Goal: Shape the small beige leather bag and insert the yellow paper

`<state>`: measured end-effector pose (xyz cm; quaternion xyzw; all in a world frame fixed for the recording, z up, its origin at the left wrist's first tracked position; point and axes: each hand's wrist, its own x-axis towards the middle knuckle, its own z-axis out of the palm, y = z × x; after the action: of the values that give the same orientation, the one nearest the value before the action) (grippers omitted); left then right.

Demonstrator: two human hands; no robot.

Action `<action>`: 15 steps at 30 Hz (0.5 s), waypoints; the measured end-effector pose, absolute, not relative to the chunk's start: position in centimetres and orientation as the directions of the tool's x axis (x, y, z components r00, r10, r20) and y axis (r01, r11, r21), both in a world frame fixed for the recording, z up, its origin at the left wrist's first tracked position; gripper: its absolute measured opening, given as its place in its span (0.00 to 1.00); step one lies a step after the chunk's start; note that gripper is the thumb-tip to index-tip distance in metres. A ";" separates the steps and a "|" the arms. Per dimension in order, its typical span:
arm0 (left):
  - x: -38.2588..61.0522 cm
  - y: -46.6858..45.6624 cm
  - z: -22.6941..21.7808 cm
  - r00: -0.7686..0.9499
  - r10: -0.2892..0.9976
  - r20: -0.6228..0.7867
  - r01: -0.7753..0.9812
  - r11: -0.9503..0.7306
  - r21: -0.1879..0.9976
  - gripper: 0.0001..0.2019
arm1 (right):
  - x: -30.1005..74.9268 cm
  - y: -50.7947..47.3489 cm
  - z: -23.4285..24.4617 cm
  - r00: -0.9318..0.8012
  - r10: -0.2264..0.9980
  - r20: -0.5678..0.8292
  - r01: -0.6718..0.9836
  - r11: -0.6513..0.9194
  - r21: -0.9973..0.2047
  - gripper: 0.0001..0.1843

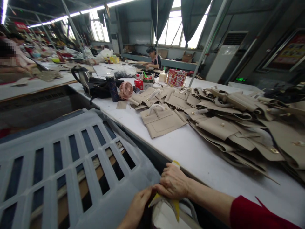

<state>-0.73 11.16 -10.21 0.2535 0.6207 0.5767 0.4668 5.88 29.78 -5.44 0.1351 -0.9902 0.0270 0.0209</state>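
At the bottom of the view, my right hand (pixel 175 181) is closed, with a yellow strip (pixel 176 208) showing above its knuckles and below its palm. The strip's exact kind cannot be made out. My left hand (pixel 140 205) meets it from the left, its fingertips pressed together beside a yellow corner; what they pinch is hidden. Just under both hands is a pale, rounded object (pixel 166 216) with a grey strap-like loop (pixel 190 211), cut off by the frame's lower edge. The hands are beside the table's near edge.
A grey slotted plastic crate (pixel 92 190) stands at left. On the white table (pixel 147 146) lie a beige handbag (pixel 164 119) and a large heap of beige bag pieces (pixel 226 124). Farther back are a pink fan (pixel 125 90), a red bottle (pixel 138 83) and a seated person (pixel 154 60).
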 end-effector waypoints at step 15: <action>-0.3 10.1 -5.5 -0.324 0.939 -0.111 0.356 0.230 0.906 0.15 | 8.5 27.9 -5.5 -0.999 -0.048 0.019 -0.050 0.994 -0.099 0.30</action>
<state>-0.32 10.06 -5.50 0.4622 0.7006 0.4139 0.3524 8.49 27.88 -5.55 0.0244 -0.9984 0.0497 0.0085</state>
